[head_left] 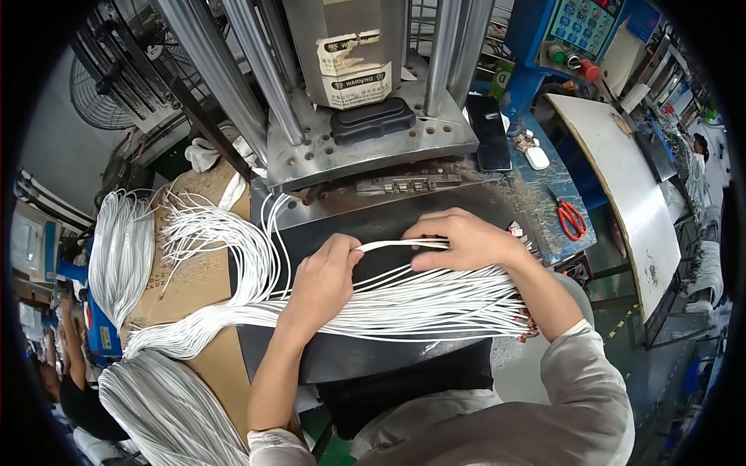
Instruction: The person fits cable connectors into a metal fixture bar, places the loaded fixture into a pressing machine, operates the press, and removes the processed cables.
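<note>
My left hand is closed, its thumb and fingers pinching a few white cables. These cables run rightward, lifted above the rest. My right hand curves loosely around their right-hand part, fingers above and thumb below; where they end is hidden in the hand. Under both hands lies a thick bundle of white cables across the black work surface. Small reddish-brown tips show at the bundle's right end. Just beyond my hands is a metal mould bar with small slots.
Behind the work surface stands a press with a thick metal plate and upright columns. More cable bundles lie on cardboard at left. Red-handled pliers and a phone lie right, below a blue control panel. Another person is far left.
</note>
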`<state>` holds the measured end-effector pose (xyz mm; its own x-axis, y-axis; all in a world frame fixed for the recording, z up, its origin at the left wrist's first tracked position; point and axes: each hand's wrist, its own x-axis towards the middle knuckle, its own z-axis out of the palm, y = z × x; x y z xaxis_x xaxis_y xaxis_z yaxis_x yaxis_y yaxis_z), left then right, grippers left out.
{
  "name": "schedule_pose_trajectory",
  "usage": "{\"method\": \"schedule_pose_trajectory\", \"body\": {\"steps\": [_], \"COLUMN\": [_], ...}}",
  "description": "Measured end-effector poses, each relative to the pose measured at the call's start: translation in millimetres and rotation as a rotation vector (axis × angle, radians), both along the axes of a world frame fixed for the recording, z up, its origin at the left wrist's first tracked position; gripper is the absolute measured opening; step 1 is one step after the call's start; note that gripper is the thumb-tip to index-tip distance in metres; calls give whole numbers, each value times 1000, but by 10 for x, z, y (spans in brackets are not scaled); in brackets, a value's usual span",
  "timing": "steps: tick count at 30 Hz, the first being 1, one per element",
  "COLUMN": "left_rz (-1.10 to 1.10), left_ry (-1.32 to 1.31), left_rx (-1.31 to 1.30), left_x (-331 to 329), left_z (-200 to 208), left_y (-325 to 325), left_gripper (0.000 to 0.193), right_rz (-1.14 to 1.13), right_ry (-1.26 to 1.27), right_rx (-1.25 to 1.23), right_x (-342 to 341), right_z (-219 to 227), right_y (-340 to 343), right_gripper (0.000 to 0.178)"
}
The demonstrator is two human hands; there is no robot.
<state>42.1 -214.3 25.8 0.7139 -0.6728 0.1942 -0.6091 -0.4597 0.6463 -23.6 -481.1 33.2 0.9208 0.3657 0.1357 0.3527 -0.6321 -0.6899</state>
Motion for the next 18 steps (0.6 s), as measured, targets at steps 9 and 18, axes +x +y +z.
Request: {"method": "schedule_pose_trajectory", "body": {"steps": [9,18], "left_rz": [-93,-113], "left_ry": [-140,-223], "left_rx": [171,76], "left_x": [-92,-151], "left_z": [85,-1], "left_y": [17,-105], "left_gripper": [23,18], "right_rz": [-155,-3], "right_ry": [58,192], "right_rx": [-339,-447], "right_x": [-65,-136], "right_z": [301,298], "right_y": [-453,-528], "right_gripper": [22,20]}}
